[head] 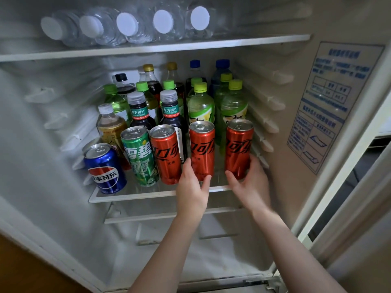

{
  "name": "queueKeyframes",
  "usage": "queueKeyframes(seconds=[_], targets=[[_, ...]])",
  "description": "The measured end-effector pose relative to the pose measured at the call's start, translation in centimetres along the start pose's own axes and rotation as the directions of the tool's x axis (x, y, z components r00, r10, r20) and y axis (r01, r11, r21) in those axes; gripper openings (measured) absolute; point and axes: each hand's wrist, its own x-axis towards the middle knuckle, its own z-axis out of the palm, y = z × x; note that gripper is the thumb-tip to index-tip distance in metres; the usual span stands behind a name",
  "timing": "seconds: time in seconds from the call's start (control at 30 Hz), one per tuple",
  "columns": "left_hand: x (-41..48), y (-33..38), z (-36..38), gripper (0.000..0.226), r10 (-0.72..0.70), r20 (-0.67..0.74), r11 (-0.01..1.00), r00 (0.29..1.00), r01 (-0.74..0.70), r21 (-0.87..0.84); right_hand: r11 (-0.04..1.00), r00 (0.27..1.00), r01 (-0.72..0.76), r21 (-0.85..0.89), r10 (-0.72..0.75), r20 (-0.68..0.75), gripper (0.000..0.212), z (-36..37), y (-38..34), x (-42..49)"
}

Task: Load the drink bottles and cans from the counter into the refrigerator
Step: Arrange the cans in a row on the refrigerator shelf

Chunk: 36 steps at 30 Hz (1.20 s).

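Head view, left hand [191, 187] curled round middle red can [202, 150], right hand [250, 180] curled round rightmost red can [238, 148], both upright on fridge shelf [137, 195]

Cans [139, 157] line the middle shelf's [135, 195] front edge, blocking the bottles [201, 106] behind; the compartment [169, 250] below stands open.

The left-hand can [202, 151] and right-hand can [238, 151] are red with black lettering and silver tops. Left of the left hand [191, 187] are a third red can [166, 155], a green can [139, 157] with white characters, and a blue can [104, 168] bearing a red, white and blue roundel. Beyond the right hand [249, 182], pale green bottles [233, 106] wear lime caps, and higher up clear bottles [169, 24] show white caps.
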Motion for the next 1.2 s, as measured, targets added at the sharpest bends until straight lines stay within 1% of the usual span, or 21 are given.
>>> queueKeyframes(seconds=[0.1,0.17,0.23,0.3,0.37,0.5,0.6,0.7,0.8,0.87,0.93,1.03,1.2], targets=[[0.1,0.0,0.1,0.073,-0.03,-0.026,1.0,0.999,0.03,-0.011,1.0,0.999,0.013,0.024,-0.013,0.029,0.069,-0.3,0.3,-0.1],[-0.1,0.2,0.4,0.076,-0.027,-0.049,0.999,0.998,0.029,0.032,0.999,0.999,0.001,0.037,-0.002,0.042,0.077,-0.4,0.3,-0.2],[-0.5,0.4,0.6,0.081,-0.007,-0.075,0.997,0.997,0.012,0.072,0.998,1.0,-0.011,0.066,0.009,0.025,0.08,-0.3,0.1,-0.2],[-0.6,0.5,0.6,0.091,-0.001,-0.058,0.999,0.998,0.004,0.048,0.997,1.0,-0.015,0.079,0.017,-0.015,0.078,-0.1,-0.1,-0.1],[-0.5,0.4,0.4,0.096,-0.002,-0.001,1.0,1.0,0.002,0.013,0.998,0.999,-0.019,0.06,0.021,-0.043,0.075,0.1,-0.2,0.0],[-0.4,0.0,0.1,0.089,-0.002,0.054,0.999,0.999,0.0,0.034,0.999,0.999,-0.003,0.036,0.004,-0.038,0.072,0.3,-0.1,0.1],[-0.4,0.4,0.2,0.081,0.007,-0.007,0.996,1.0,-0.006,0.093,0.999,1.0,0.022,0.039,-0.022,-0.006,0.075,0.1,0.0,-0.2],[-0.7,1.1,0.6,0.073,0.043,-0.067,0.989,0.997,-0.033,0.146,0.995,0.999,0.035,0.093,-0.033,-0.022,0.077,-0.1,0.0,-0.3],[-0.8,1.3,0.6,0.078,0.016,-0.061,0.994,0.998,-0.009,0.108,0.998,0.997,0.016,0.054,-0.012,-0.073,0.076,0.2,-0.1,0.0],[-0.7,1.1,0.5,0.085,-0.009,-0.02,0.999,1.0,0.01,0.051,1.0,0.993,-0.022,0.022,0.024,-0.12,0.078,0.4,-0.2,0.3],[-0.5,0.9,0.3,0.085,-0.028,0.035,0.999,0.999,0.027,0.028,0.998,0.99,-0.046,0.05,0.053,-0.133,0.079,0.6,-0.3,0.5],[-0.4,0.7,0.2,0.079,-0.018,0.036,0.997,0.999,0.015,0.081,0.987,0.992,-0.082,0.135,0.093,-0.079,0.085,0.6,-0.1,0.4],[-0.4,0.8,0.4,0.07,-0.013,0.006,0.992,1.0,0.013,0.123,0.996,1.0,0.003,0.094,-0.002,-0.011,0.072,0.3,0.7,0.1]])
